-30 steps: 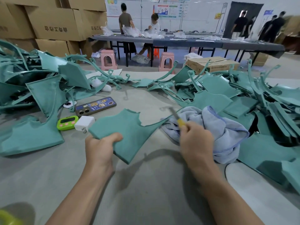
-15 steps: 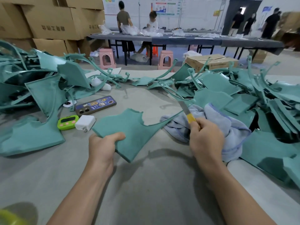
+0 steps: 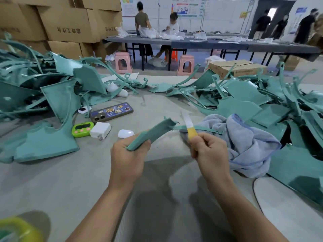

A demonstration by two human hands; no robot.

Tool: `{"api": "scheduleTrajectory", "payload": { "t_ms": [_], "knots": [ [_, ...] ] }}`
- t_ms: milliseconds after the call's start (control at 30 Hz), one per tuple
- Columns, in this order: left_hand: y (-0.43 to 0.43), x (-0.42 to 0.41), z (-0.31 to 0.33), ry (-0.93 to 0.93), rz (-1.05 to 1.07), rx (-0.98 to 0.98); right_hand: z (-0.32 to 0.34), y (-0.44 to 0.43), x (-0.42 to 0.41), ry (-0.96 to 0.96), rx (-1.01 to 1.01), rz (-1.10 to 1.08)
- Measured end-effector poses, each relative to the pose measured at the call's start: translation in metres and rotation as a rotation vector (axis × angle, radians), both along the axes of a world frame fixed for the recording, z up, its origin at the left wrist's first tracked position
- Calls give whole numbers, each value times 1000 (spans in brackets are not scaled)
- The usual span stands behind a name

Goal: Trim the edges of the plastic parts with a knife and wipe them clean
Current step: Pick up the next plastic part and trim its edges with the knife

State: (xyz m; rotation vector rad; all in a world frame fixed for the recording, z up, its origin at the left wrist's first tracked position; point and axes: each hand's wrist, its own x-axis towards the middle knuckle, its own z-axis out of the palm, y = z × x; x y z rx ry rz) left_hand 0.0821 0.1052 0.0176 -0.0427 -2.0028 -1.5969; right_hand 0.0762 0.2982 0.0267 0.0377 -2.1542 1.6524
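Left hand [image 3: 128, 158] grips the teal plastic part [image 3: 151, 132] edge-on above the counter [image 3: 52, 180], mid-scene. Right hand [image 3: 210, 152] clenched around the yellow-handled knife [image 3: 189, 129], blade up just right of the part. Grey cloth [image 3: 248, 145] lies right of it.

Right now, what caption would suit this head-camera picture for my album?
Left hand grips a green plastic part while the right hand holds a yellow-handled knife, a blue towel just behind.
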Motion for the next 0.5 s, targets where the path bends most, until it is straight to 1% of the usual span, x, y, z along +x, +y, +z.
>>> {"api": "scheduleTrajectory", "payload": {
  "t_ms": [67, 133, 200, 267, 333, 433, 500],
  "knots": [
    [0, 0, -1, -20, 5, 12, 0, 5, 0, 38, -47, 1],
    [1, 0, -2, -29, 2, 15, 0, 2, 3, 62, -35, 101],
    [0, 1, -2, -33, 14, 9, -1, -6, 5, 14, -2, 180],
    [-2, 1, -2, -50, 38, -2, -3, -8, 2, -49, 33, 129],
    [-3, 0, -2, -77, 59, 6, -3, -6, 0, -76, -8, 48],
    [-3, -2, -2, -112, 73, 30, -1, -6, 3, -21, -64, 101],
    [-3, -3, -4, -133, 70, 29, -2, -9, 4, -65, -10, 139]
  ]
}}
